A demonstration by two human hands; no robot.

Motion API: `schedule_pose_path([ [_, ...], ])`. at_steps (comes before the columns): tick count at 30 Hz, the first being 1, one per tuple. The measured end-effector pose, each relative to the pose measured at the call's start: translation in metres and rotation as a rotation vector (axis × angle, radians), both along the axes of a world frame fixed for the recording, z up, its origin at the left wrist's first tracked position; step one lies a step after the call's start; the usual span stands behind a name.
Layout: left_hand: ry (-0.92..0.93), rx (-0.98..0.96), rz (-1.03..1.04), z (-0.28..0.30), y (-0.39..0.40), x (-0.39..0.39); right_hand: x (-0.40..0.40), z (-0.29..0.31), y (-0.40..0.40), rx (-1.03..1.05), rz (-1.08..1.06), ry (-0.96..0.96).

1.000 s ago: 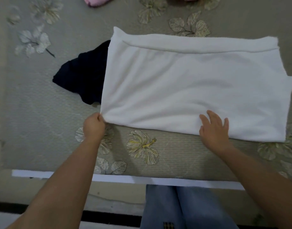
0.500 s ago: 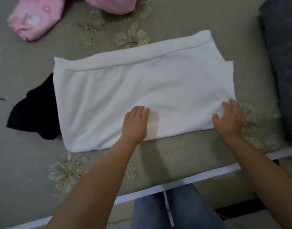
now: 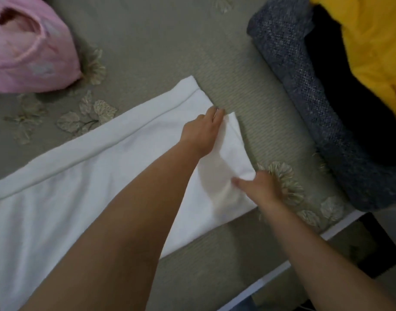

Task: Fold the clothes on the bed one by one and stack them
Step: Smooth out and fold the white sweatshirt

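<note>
We note the left hand (image 3: pixel 201 133) and right hand (image 3: pixel 261 187) each pinching the soft white garment's (image 3: pixel 80 198) 3 o'clock edge on the woven bed (image 3: pixel 170 41).

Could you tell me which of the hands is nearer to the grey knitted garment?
Right. The right hand grips the white cloth's near corner, closer to the grey knitted garment; the left hand grips the far corner.

A bed (image 3: pixel 161 37) fills the view, covered in a grey-green woven mat (image 3: pixel 235 90) patterned with pale embroidered flowers (image 3: pixel 284 178). A white edge strip (image 3: pixel 340 227) runs along its near side, with dark floor (image 3: pixel 376 248) below; light is soft and even
</note>
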State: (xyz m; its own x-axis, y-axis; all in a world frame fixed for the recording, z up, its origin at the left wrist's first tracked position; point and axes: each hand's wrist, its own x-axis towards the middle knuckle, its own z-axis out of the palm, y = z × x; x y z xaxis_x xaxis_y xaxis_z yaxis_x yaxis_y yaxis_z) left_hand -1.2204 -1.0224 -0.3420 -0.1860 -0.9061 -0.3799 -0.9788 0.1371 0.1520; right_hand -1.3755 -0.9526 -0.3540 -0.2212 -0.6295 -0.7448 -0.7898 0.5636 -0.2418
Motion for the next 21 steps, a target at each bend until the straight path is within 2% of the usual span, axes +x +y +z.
schedule_pose_path([
  [2, -0.024, 0.074, -0.042, -0.005, -0.023, -0.002, 0.003, -0.002, -0.003, 0.005, 0.031, 0.029],
  [7, -0.219, 0.301, -0.165, -0.015, -0.056, -0.004, 0.012, -0.004, -0.005, 0.064, 0.108, 0.081],
  [12, -0.263, 0.390, -0.146, -0.012, -0.053, 0.004, 0.010, 0.010, -0.016, 0.085, 0.230, 0.135],
  [14, -0.236, 0.360, -0.116, -0.004, -0.054, 0.009, 0.004, 0.023, -0.026, 0.113, 0.244, 0.122],
  [16, -0.173, 0.277, -0.072, 0.016, -0.062, 0.011, -0.003, 0.041, -0.039, 0.036, 0.272, 0.150],
  [21, -0.071, -0.143, -0.068, 0.090, -0.074, 0.020, -0.022, 0.104, -0.079, -0.499, 0.287, 0.349],
])
